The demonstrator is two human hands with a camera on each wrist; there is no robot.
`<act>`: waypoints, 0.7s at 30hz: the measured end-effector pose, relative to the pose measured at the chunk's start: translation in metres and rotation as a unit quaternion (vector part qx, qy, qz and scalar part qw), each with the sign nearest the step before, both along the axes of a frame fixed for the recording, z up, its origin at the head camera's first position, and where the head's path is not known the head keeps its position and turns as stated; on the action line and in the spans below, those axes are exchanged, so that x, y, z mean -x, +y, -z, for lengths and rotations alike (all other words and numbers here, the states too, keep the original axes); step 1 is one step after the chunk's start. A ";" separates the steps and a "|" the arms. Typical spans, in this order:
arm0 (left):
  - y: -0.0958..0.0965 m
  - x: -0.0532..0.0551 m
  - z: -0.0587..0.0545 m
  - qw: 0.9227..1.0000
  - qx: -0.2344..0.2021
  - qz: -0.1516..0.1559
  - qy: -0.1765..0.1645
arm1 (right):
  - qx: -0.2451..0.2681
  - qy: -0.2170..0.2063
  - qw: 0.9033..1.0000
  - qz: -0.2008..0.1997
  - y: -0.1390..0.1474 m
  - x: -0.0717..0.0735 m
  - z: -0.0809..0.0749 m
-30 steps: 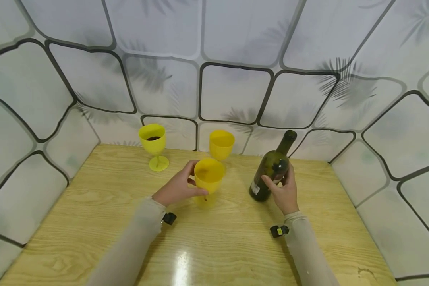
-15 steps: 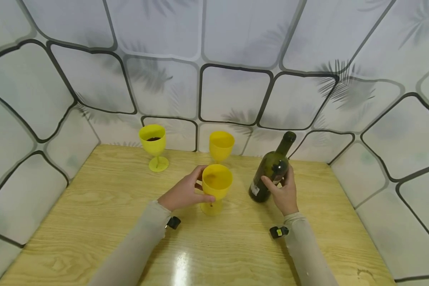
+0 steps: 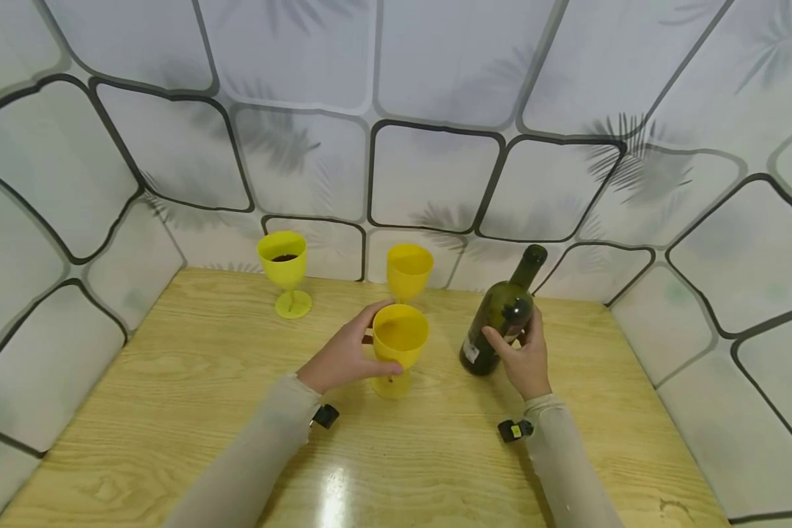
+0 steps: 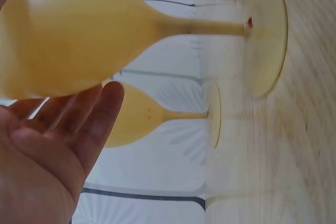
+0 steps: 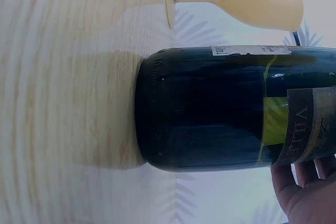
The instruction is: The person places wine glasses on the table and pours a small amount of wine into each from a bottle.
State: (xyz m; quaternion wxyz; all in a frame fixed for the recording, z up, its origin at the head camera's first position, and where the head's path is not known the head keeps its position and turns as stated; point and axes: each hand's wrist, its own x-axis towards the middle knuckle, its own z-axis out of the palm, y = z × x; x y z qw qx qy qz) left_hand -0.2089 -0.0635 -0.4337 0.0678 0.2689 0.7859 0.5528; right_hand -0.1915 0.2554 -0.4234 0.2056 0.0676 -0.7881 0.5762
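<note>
A yellow goblet (image 3: 400,334) stands upright on the table, with a small red mark at the foot of its stem in the left wrist view. Around its bowl is my left hand (image 3: 347,355), thumb in front and fingers behind; the left wrist view shows the fingers (image 4: 100,119) fairly straight and the palm apart from the bowl. My right hand (image 3: 526,359) grips a dark green wine bottle (image 3: 495,323) around its labelled body, from the right. The bottle's base (image 5: 157,108) is at the table surface. Part of the label is under the hand.
A second yellow goblet (image 3: 409,270) stands behind, close to the patterned wall (image 3: 435,172). At the back left, a yellow-green goblet (image 3: 282,268) contains dark liquid. Walls enclose the wooden table (image 3: 191,411) at the back and both sides.
The front goblet has shifted slightly right and toward me with my left hand, then stopped. The left fingers have since spread wider around it. My right hand and the bottle have stayed in place.
</note>
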 end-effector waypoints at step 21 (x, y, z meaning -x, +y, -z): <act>0.004 -0.004 -0.002 0.999 -0.006 -0.034 -0.013 | -0.001 -0.005 1.000 -0.006 -0.001 -0.005 0.001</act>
